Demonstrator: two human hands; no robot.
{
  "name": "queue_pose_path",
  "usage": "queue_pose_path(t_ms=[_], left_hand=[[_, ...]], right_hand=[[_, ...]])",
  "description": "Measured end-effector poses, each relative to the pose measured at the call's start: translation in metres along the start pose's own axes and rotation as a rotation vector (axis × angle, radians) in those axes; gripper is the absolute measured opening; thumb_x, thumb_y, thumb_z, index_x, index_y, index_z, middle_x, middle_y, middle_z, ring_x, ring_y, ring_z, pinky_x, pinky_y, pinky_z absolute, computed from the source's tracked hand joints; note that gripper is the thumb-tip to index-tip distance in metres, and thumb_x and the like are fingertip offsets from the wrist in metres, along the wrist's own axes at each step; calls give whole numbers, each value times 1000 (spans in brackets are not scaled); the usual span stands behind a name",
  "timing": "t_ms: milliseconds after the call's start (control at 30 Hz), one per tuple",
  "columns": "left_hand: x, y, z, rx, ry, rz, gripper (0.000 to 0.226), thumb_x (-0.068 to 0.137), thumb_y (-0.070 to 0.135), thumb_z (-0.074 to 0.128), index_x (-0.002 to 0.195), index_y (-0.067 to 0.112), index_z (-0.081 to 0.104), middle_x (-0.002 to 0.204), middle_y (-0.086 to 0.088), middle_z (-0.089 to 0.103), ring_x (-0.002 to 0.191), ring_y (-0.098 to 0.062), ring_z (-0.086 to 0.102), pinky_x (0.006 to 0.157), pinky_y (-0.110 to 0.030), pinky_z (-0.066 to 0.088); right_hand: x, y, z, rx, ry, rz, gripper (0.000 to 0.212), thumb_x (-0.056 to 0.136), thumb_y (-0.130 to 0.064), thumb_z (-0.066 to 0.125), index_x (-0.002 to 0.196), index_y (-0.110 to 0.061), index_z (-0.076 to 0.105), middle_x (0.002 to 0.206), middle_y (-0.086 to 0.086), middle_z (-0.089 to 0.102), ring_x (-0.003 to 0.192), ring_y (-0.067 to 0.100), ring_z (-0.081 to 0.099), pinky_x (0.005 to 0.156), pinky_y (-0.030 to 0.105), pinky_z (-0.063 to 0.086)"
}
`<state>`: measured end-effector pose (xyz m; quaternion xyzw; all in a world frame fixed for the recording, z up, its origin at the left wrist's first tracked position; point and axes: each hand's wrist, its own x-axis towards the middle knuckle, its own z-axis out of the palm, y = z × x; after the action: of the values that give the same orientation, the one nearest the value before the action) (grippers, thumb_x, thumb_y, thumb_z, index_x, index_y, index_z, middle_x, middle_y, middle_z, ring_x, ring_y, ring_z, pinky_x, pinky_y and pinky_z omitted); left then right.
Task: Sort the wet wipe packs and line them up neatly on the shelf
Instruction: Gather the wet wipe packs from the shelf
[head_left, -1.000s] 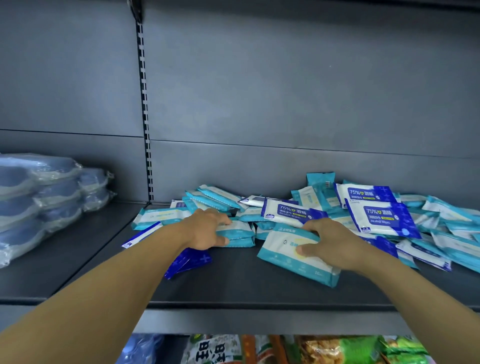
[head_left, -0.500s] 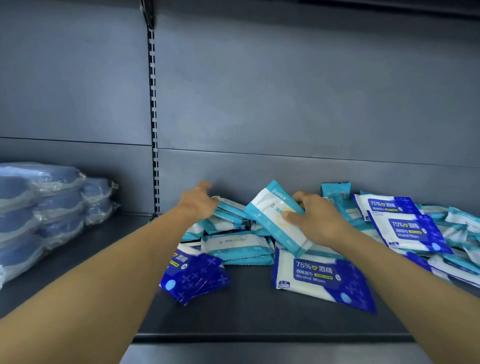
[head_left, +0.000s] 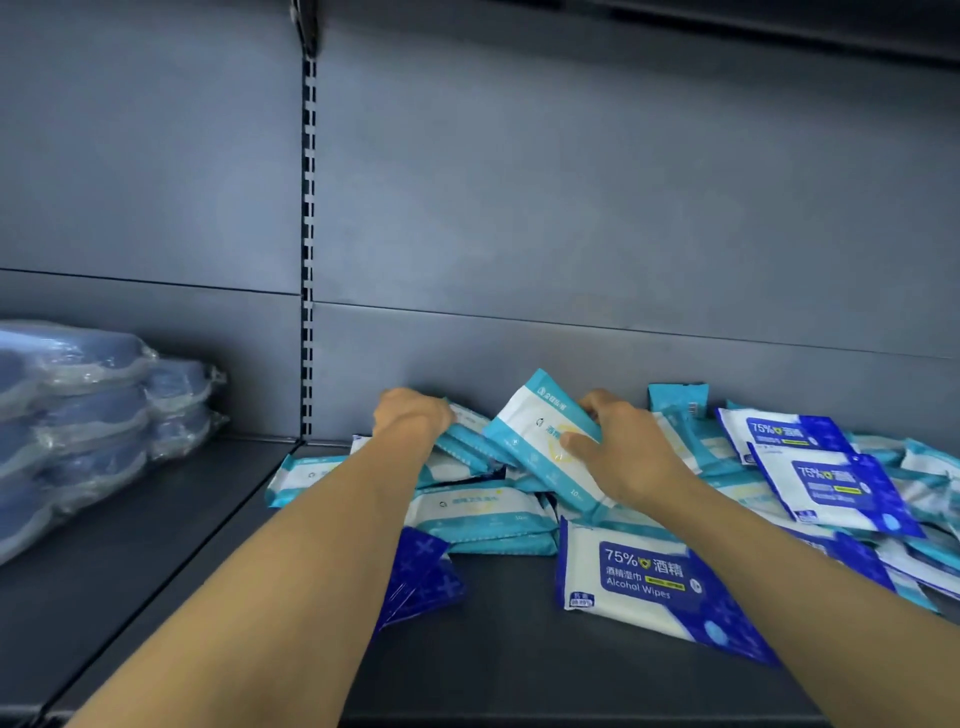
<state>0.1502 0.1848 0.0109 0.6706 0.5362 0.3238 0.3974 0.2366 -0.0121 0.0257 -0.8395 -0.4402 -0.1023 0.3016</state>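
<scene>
A loose heap of wet wipe packs lies on the dark shelf (head_left: 509, 670). My right hand (head_left: 618, 447) grips a teal-and-white pack (head_left: 540, 431), tilted up on edge near the back wall. My left hand (head_left: 410, 418) curls over several teal packs (head_left: 467, 447) standing against the back. More teal packs lie flat below them (head_left: 478, 514). Dark blue alcohol wipe packs lie in front (head_left: 649, 587), under my left forearm (head_left: 421, 582) and at the right (head_left: 831, 488).
Stacked blue bundles in clear plastic wrap (head_left: 78, 415) fill the neighbouring shelf bay at left. A slotted upright (head_left: 308, 249) divides the two bays. The grey back panel (head_left: 623, 234) rises behind the heap.
My right hand lifted a teal pack from the front of the shelf and carried it back, tilted on edge. My left hand moved back onto the standing teal packs. The camera has moved closer.
</scene>
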Motion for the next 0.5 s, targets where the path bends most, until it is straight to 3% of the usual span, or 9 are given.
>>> queue_pose_path(t_ms=[133,200,267,333,400,500], left_hand=[[0,-4,-12,-313,-90,-36,37,77,10,77,103,1,52,104,-14,61,97,-29,62,89,-38,52],[-1,-7,-25,-488,-120,-63,24,80,-2,71,86,2,49,97,-17,59,88,-28,59,80,-39,53],[-4,-10,-37,-540,-145,-42,18,82,-4,68,88,1,51,95,-19,62,76,-27,60,63,-36,52],[-11,-11,-47,-626,-166,6,26,83,-4,67,106,-2,56,87,-16,64,66,-23,61,56,-33,51],[-20,-10,-54,-710,-176,44,31,84,-4,65,113,-2,55,80,-11,64,63,-21,62,54,-33,54],[-36,-9,-61,-800,-202,81,20,88,-6,58,107,0,55,81,-9,63,65,-19,62,50,-26,56]], right_hand=[[4,1,2,98,-1,2,23,93,-30,59,108,-13,55,99,3,61,68,10,51,47,16,31],[9,-1,3,156,-15,-17,18,92,-29,59,102,-15,55,90,-2,57,61,1,46,43,12,28],[13,-6,5,238,-51,-35,14,92,-29,60,95,-16,56,81,-5,56,60,0,47,46,14,32],[16,-16,9,343,-105,-40,17,91,-29,61,94,-12,61,77,-4,58,62,6,51,51,19,37],[18,-28,12,444,-181,-27,23,91,-29,61,96,-8,64,82,3,63,67,13,55,59,25,42],[20,-42,19,501,-292,1,31,93,-35,56,101,-6,60,100,10,67,83,22,62,74,32,49]])
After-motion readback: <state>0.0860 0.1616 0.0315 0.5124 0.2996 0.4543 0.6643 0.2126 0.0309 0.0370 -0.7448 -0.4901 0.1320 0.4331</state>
